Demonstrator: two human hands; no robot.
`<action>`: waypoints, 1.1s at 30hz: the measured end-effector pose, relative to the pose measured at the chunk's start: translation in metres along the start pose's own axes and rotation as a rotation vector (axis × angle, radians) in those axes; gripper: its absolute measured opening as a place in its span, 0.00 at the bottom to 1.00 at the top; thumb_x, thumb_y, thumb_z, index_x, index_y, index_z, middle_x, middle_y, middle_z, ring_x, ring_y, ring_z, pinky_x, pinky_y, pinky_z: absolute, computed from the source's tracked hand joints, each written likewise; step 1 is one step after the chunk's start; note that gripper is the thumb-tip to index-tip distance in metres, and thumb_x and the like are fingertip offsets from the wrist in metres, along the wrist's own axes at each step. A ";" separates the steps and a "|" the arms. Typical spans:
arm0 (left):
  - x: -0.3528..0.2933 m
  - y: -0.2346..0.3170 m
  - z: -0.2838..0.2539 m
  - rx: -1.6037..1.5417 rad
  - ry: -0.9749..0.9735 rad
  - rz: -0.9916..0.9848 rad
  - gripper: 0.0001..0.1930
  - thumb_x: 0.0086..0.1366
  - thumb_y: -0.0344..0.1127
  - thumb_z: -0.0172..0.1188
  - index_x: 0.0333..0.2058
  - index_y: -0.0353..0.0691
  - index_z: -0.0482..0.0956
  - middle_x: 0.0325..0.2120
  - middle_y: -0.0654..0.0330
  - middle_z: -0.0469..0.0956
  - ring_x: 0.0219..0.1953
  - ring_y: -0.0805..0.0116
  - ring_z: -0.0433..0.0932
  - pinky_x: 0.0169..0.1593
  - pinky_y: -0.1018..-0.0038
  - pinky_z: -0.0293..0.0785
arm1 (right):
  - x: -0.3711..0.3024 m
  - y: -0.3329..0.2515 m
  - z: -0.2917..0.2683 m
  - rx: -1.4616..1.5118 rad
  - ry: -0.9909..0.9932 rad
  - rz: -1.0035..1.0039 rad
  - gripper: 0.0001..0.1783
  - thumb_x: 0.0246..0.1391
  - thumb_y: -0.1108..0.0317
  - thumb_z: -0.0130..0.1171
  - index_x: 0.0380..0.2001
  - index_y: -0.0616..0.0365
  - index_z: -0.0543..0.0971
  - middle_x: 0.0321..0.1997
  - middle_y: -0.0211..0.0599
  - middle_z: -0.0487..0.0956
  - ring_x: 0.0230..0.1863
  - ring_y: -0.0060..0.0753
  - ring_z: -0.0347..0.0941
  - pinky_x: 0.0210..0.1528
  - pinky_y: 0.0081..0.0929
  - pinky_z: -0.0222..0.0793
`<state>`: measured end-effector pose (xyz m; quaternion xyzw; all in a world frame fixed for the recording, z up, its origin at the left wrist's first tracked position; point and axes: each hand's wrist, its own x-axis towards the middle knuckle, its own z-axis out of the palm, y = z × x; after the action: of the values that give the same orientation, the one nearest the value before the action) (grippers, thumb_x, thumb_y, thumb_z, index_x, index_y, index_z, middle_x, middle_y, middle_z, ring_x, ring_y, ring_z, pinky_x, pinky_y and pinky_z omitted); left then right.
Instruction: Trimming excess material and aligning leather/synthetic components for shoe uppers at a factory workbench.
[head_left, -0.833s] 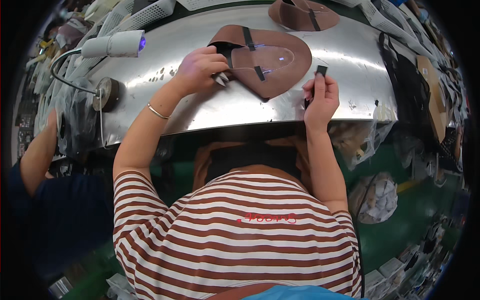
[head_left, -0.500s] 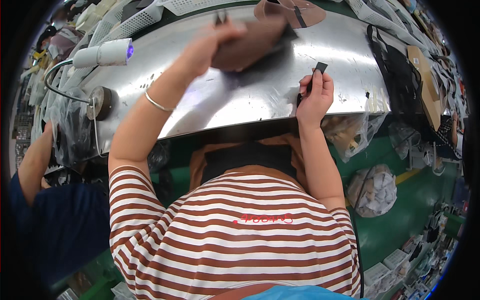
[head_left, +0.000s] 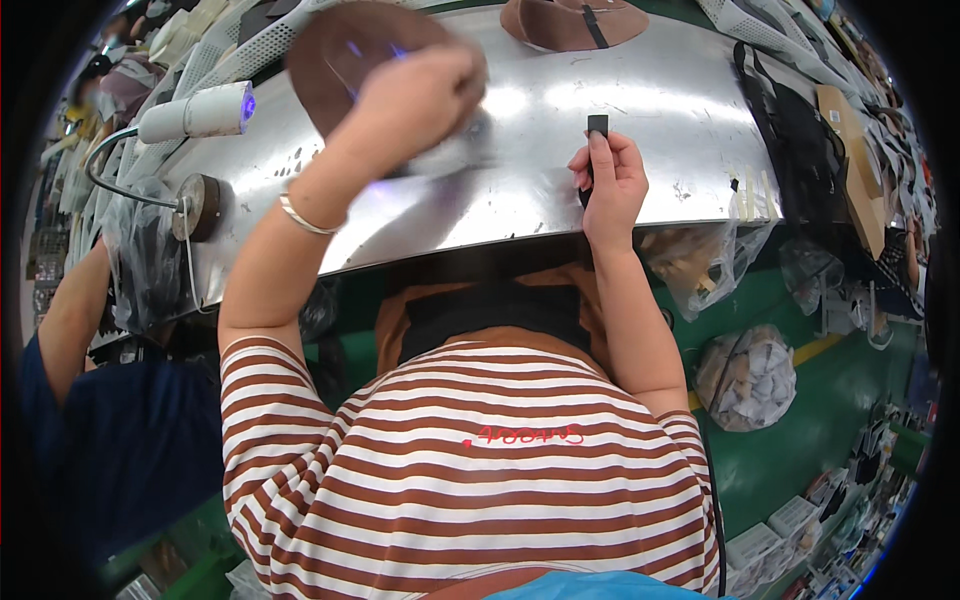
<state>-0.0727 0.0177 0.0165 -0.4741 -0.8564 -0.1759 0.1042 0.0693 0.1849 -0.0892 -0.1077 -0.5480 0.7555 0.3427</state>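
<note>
My left hand (head_left: 420, 100), smeared by motion, is closed on a brown felt-like hat (head_left: 325, 70) above the far left of the metal table. The hat's wide brim is turned toward me. Exactly where the fingers meet it is hidden. My right hand (head_left: 615, 185) pinches a short, flat black strip (head_left: 598, 123) between thumb and fingers near the table's front edge. The strip's upper end sticks out above the thumb, and dark material shows below the fingers. A second brown hat (head_left: 545, 28) with a black band lies at the far edge, away from both hands.
On the left of the metal table (head_left: 540, 190) stands a white lamp (head_left: 200, 112) with a bendable neck and round base. White perforated baskets (head_left: 735, 25) line the far side. Black straps (head_left: 790, 130) lie at right. A co-worker's arm (head_left: 75, 310) is at left.
My left hand has swung the hat leftward and turned its brim toward me. My right hand, still pinching the black strip, has shifted slightly left and turned the strip upright.
</note>
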 end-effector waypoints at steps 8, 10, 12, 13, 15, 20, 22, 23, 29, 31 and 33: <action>-0.034 -0.002 -0.009 -0.397 -0.124 -0.396 0.17 0.64 0.46 0.56 0.32 0.34 0.79 0.21 0.49 0.75 0.23 0.61 0.71 0.31 0.71 0.68 | -0.001 -0.002 0.002 -0.103 -0.078 0.023 0.08 0.61 0.67 0.53 0.35 0.60 0.74 0.22 0.29 0.76 0.20 0.12 0.63 0.25 0.11 0.59; -0.037 0.005 -0.017 -0.360 -0.110 -0.388 0.18 0.63 0.46 0.56 0.33 0.34 0.79 0.21 0.52 0.75 0.23 0.65 0.70 0.31 0.73 0.67 | 0.000 -0.002 0.002 -0.111 -0.075 0.029 0.08 0.61 0.67 0.53 0.35 0.61 0.74 0.22 0.29 0.76 0.20 0.12 0.63 0.25 0.11 0.59; -0.040 0.024 -0.031 -0.236 -0.165 -0.404 0.18 0.61 0.47 0.60 0.34 0.33 0.80 0.23 0.55 0.78 0.25 0.63 0.73 0.33 0.74 0.69 | -0.001 -0.001 0.002 -0.122 -0.086 0.030 0.08 0.60 0.67 0.53 0.35 0.61 0.74 0.22 0.28 0.76 0.20 0.11 0.63 0.25 0.11 0.59; -0.044 0.024 -0.024 -0.235 -0.166 -0.405 0.18 0.61 0.47 0.60 0.34 0.33 0.80 0.23 0.55 0.78 0.25 0.63 0.73 0.33 0.74 0.69 | -0.001 -0.001 0.002 -0.121 -0.086 0.032 0.08 0.60 0.67 0.53 0.35 0.61 0.74 0.22 0.28 0.76 0.20 0.11 0.63 0.25 0.11 0.59; -0.058 0.023 -0.005 -0.074 0.134 -0.021 0.18 0.55 0.48 0.63 0.30 0.36 0.80 0.21 0.50 0.75 0.26 0.52 0.76 0.32 0.64 0.70 | -0.001 -0.001 0.004 -0.125 -0.125 0.015 0.08 0.60 0.67 0.54 0.35 0.61 0.74 0.22 0.28 0.76 0.20 0.11 0.63 0.25 0.11 0.59; -0.062 0.019 0.001 -0.188 -0.215 -0.313 0.11 0.59 0.37 0.62 0.31 0.33 0.78 0.23 0.58 0.79 0.23 0.60 0.73 0.32 0.72 0.69 | -0.003 -0.007 0.006 -0.194 -0.201 0.086 0.07 0.59 0.68 0.54 0.34 0.62 0.74 0.22 0.27 0.76 0.21 0.11 0.63 0.25 0.11 0.59; -0.063 0.018 -0.017 -0.497 -0.246 -0.426 0.10 0.59 0.37 0.62 0.31 0.34 0.78 0.24 0.63 0.79 0.23 0.68 0.71 0.32 0.76 0.68 | -0.009 -0.022 0.009 -0.219 -0.271 0.157 0.06 0.59 0.69 0.54 0.34 0.62 0.75 0.22 0.27 0.76 0.21 0.11 0.64 0.25 0.12 0.59; -0.067 0.018 -0.025 -0.812 -0.270 -0.546 0.10 0.60 0.36 0.62 0.31 0.34 0.79 0.24 0.67 0.78 0.24 0.76 0.70 0.31 0.79 0.68 | -0.014 -0.034 0.012 -0.219 -0.277 0.158 0.06 0.59 0.69 0.54 0.34 0.62 0.75 0.22 0.27 0.76 0.21 0.11 0.64 0.25 0.12 0.59; -0.066 0.019 -0.049 -1.249 -0.233 -0.637 0.13 0.63 0.38 0.60 0.39 0.34 0.78 0.32 0.65 0.78 0.33 0.80 0.75 0.38 0.83 0.69 | -0.020 -0.089 0.045 -0.332 -0.660 0.134 0.07 0.57 0.68 0.57 0.32 0.62 0.77 0.20 0.25 0.74 0.24 0.15 0.68 0.27 0.15 0.63; -0.065 0.017 -0.050 -1.290 -0.271 -0.703 0.13 0.62 0.42 0.60 0.36 0.37 0.80 0.32 0.65 0.79 0.35 0.79 0.74 0.41 0.82 0.67 | -0.013 -0.095 0.055 -0.393 -0.690 0.117 0.08 0.56 0.67 0.57 0.31 0.63 0.77 0.19 0.26 0.74 0.23 0.17 0.68 0.27 0.16 0.64; -0.066 0.015 -0.048 -1.305 -0.248 -0.716 0.14 0.62 0.43 0.60 0.36 0.36 0.80 0.32 0.64 0.79 0.35 0.78 0.74 0.42 0.81 0.67 | -0.006 -0.096 0.061 -0.467 -0.774 0.143 0.09 0.56 0.66 0.57 0.31 0.62 0.77 0.19 0.28 0.73 0.22 0.17 0.68 0.26 0.17 0.63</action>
<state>-0.0239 -0.0456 0.0411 -0.1484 -0.6858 -0.6159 -0.3583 0.0790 0.1509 0.0191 0.0705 -0.7825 0.6181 0.0263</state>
